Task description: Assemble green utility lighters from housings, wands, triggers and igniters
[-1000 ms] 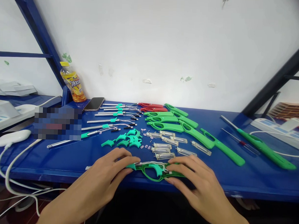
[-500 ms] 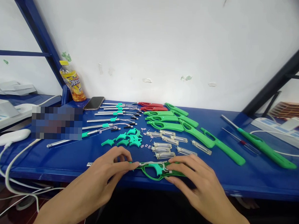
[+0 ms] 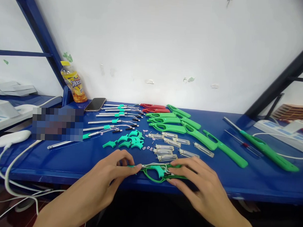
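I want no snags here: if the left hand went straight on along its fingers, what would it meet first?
The left hand would likely meet the white wires first, with the teal trigger close behind, both at the green shell it holds; depth there is unclear.

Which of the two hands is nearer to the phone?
Left. The left hand is in front of the phone, slightly right; the right hand is much farther right.

Holding an open green lighter shell [image 3: 156, 182] with left hand [image 3: 111, 170] and right hand [image 3: 201, 176] along the front of a blue table [image 3: 253, 178], near teal triggers [image 3: 136, 144] and clear cartridges [image 3: 167, 157].
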Demonstrator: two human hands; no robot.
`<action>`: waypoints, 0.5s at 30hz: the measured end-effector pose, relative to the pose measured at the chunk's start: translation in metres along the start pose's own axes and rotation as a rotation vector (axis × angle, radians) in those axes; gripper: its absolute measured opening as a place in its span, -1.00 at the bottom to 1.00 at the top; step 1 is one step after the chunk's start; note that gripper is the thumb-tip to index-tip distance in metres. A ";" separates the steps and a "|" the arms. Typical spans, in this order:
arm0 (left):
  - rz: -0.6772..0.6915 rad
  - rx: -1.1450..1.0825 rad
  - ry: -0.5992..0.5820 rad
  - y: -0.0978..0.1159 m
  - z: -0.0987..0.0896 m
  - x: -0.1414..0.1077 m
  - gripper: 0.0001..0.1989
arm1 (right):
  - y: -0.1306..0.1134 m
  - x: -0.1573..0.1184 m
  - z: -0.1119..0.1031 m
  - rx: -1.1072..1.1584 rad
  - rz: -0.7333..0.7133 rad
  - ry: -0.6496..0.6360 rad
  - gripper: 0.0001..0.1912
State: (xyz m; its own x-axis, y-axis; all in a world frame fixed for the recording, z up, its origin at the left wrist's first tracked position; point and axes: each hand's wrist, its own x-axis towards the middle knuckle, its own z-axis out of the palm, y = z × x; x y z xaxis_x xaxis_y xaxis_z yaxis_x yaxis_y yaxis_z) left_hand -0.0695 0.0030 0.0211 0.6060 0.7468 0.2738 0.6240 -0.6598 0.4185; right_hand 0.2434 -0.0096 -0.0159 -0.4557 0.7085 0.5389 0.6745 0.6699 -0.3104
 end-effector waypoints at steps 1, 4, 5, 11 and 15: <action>-0.009 0.002 -0.003 0.001 -0.002 0.000 -0.45 | 0.000 0.000 0.000 0.001 0.001 0.000 -0.90; -0.068 0.023 -0.017 0.006 -0.005 0.000 -0.40 | 0.000 0.000 0.000 0.008 0.001 0.003 -0.91; -0.075 0.030 -0.021 0.007 -0.006 0.000 -0.39 | -0.001 0.000 -0.001 0.012 -0.001 0.003 -0.91; -0.091 0.032 -0.046 0.003 -0.004 0.000 -0.48 | -0.002 0.002 -0.001 0.023 0.008 -0.004 -0.93; -0.024 -0.031 -0.059 -0.013 0.000 0.001 -0.49 | -0.001 0.002 -0.001 0.025 0.007 -0.001 -0.94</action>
State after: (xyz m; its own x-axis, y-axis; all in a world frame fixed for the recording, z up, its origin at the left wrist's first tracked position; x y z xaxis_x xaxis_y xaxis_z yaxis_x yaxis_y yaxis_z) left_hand -0.0767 0.0123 0.0164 0.6198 0.7555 0.2122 0.6237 -0.6384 0.4511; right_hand 0.2420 -0.0092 -0.0135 -0.4513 0.7137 0.5357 0.6629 0.6700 -0.3342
